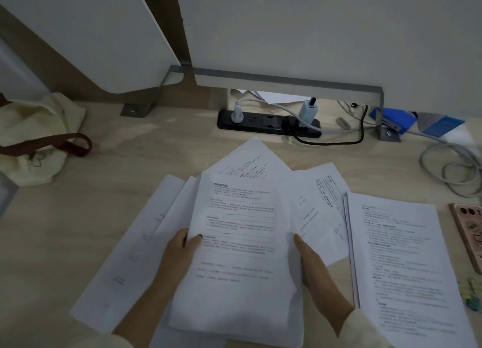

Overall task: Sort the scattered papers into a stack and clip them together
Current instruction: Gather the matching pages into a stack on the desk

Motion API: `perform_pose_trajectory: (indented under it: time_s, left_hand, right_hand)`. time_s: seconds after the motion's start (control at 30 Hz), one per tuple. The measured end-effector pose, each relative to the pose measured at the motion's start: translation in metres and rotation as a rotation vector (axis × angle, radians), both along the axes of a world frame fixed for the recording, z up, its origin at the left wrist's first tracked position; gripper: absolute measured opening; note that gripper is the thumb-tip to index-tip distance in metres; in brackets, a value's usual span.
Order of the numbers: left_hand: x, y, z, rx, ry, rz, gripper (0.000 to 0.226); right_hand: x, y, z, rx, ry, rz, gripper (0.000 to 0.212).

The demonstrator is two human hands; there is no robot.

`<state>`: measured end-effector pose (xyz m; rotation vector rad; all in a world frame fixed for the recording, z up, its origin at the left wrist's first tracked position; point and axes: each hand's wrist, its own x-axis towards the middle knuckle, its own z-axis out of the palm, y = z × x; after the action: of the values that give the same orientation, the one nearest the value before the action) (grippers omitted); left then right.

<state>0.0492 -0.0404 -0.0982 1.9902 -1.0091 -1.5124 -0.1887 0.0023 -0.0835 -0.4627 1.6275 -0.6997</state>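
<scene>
At the near edge, pale sleeves are cut off by the frame. The left hand holds the left edge of a held sheaf of printed pages; its grip pinches the paper, with the thumb on top and the fingers hidden beneath. The right hand takes the sheaf's right edge, the thumb lying along the margin, and that grip also closes on the paper with the fingers out of sight behind it. The sheaf sits near the centre, just above the desk, its lower corners overlapping other pages.

Loose sheets fan out beneath it to the left, right and far side, partly covered; their print is too small to read. To the right lies a squared stack, its near corner cut off. At the right edge are blurred green and yellow clips, and beyond them a phone, half out of view.

Farther off, a grey cable coils on the right and a cloth bag slumps on the left. A black power strip lies against the far wall.
</scene>
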Motion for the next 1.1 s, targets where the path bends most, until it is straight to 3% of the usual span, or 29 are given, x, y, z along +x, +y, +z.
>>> perform_pose_trajectory:
  time_s: [0.17,0.3,0.37,0.47,0.6,0.7,0.83,0.97,1.1]
  left_hand:
    - [-0.031,0.018,0.000,-0.064,-0.104,0.032,0.014]
    - [-0.029,0.020,0.000,-0.148,-0.313,-0.020,0.052]
    - [-0.032,0.020,0.010,-0.125,-0.175,0.040,0.064]
    - [-0.048,0.022,0.030,-0.107,0.146,0.076,0.045]
    - [-0.086,0.026,0.043,-0.096,0.273,-0.006,0.027]
    - [-0.129,0.031,0.050,-0.133,0.324,-0.111,0.026]
    - [-0.186,0.043,0.052,-0.138,0.381,-0.186,0.038]
    - [-0.242,0.059,0.042,-0.135,0.417,-0.224,0.043]
    - [-0.286,0.071,0.038,-0.161,0.365,-0.268,0.049]
  right_hand:
    - [0.011,0.005,-0.001,-0.086,0.025,0.007,0.027]
    - [0.004,0.009,0.013,-0.146,-0.004,0.036,0.033]
    - [-0.007,0.012,0.022,-0.174,-0.053,0.026,0.034]
    - [-0.030,0.017,0.034,-0.210,-0.172,-0.027,0.034]
    - [-0.074,0.031,0.049,-0.229,-0.228,-0.073,0.037]
    - [-0.108,0.047,0.057,-0.225,-0.242,-0.064,0.033]
    - [-0.163,0.069,0.055,-0.174,-0.051,-0.196,0.036]
    - [-0.215,0.085,0.051,-0.139,0.268,-0.225,0.016]
    - [-0.254,0.089,0.037,-0.127,0.452,-0.185,0.018]
